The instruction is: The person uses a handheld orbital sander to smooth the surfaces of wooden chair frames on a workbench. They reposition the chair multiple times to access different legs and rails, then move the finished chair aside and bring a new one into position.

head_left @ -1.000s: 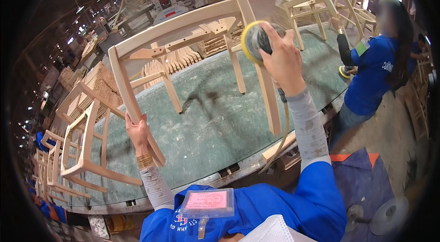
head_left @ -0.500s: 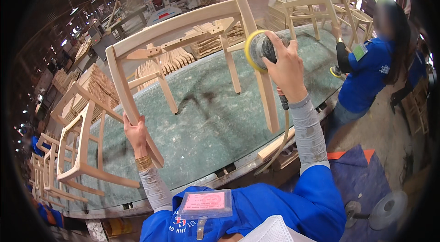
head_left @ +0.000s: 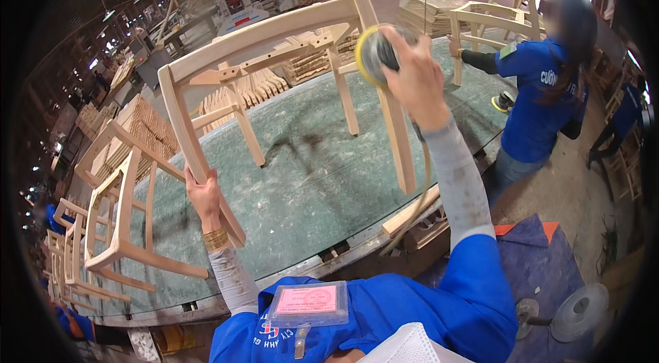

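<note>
An unfinished pale wooden chair frame (head_left: 274, 33) stands tipped on a green-topped workbench (head_left: 309, 191). My left hand (head_left: 200, 195) grips its near left leg, low on the rail. My right hand (head_left: 412, 81) holds a round sander with a yellow pad (head_left: 371, 54), pressed against the top of the frame's right leg. A hose or cord hangs from the sander down past my right forearm.
More bare chair frames (head_left: 117, 225) lie at the bench's left end. Stacks of wooden parts (head_left: 144, 122) sit behind. A person in blue (head_left: 535, 102) works on another chair frame (head_left: 487, 19) at the right. A round stool (head_left: 576, 308) stands on the floor.
My right hand and the sander have shifted slightly along the right leg near the top corner. My left hand keeps its grip on the left leg.
</note>
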Demonstrator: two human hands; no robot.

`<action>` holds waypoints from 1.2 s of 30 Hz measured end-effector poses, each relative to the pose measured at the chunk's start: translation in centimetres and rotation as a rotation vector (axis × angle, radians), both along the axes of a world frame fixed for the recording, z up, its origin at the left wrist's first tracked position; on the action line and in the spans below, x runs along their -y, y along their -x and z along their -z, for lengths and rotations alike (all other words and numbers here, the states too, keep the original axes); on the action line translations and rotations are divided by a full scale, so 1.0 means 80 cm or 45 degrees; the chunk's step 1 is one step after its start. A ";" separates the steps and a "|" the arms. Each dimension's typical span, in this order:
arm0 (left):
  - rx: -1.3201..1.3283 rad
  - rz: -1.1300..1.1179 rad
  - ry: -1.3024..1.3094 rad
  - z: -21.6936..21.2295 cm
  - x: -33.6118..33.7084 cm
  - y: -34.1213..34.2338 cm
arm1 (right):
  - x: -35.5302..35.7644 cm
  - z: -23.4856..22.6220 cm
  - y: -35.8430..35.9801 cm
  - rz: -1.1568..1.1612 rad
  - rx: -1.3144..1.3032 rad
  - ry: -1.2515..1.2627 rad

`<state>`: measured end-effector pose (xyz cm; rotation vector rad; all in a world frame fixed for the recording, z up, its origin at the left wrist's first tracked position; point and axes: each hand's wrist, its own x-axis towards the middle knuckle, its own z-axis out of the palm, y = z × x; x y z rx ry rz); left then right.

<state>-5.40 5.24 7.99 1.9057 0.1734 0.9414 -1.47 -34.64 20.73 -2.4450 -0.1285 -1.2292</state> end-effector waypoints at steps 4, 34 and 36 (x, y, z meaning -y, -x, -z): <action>0.001 0.022 0.027 0.006 0.003 -0.001 | 0.012 -0.038 -0.041 0.026 0.106 0.035; -0.055 0.040 0.061 0.001 -0.002 0.006 | 0.020 0.054 0.054 0.048 -0.157 -0.207; -0.032 0.043 0.037 0.003 0.000 0.005 | 0.017 0.042 0.032 0.066 -0.106 -0.220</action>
